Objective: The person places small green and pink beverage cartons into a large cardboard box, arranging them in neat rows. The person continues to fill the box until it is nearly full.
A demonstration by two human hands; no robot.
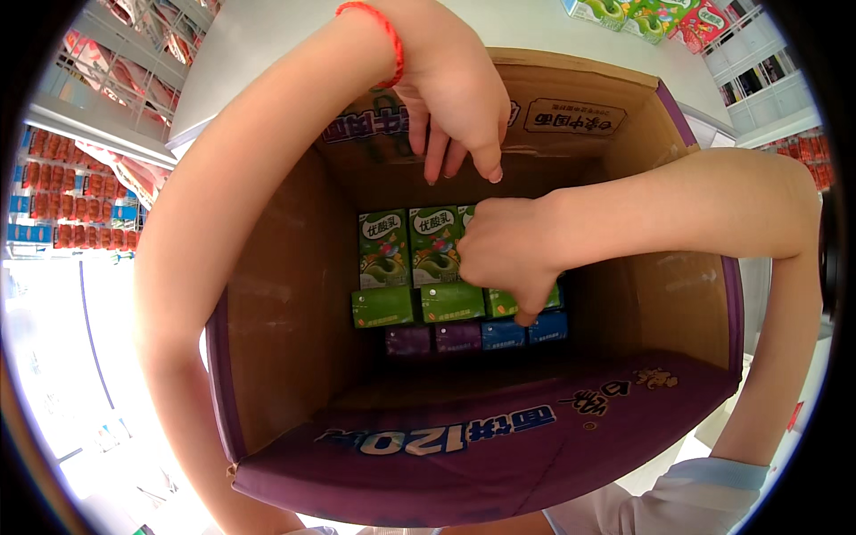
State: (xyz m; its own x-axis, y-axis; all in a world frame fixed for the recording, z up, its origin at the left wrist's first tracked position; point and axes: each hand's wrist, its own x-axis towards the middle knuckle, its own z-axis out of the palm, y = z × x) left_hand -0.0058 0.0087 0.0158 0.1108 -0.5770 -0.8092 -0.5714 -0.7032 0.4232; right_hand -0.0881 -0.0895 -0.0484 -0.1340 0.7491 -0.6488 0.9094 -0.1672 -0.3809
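Note:
In the head view, a deep cardboard box, purple outside, stands upright before me with its top uncovered. Green drink cartons with an apple picture lie in a row inside, with more green carton ends just below them. Purple carton ends and blue carton ends show lower down. My right hand covers the right part of the green row, its thumb against a carton; its other fingertips are hidden. My left hand hangs over the box's far wall, fingers apart, holding nothing visible.
The box stands against a white surface with more drink cartons at its far right. Wire racks and red packaged snacks line the left. The box's walls rise close around my right hand.

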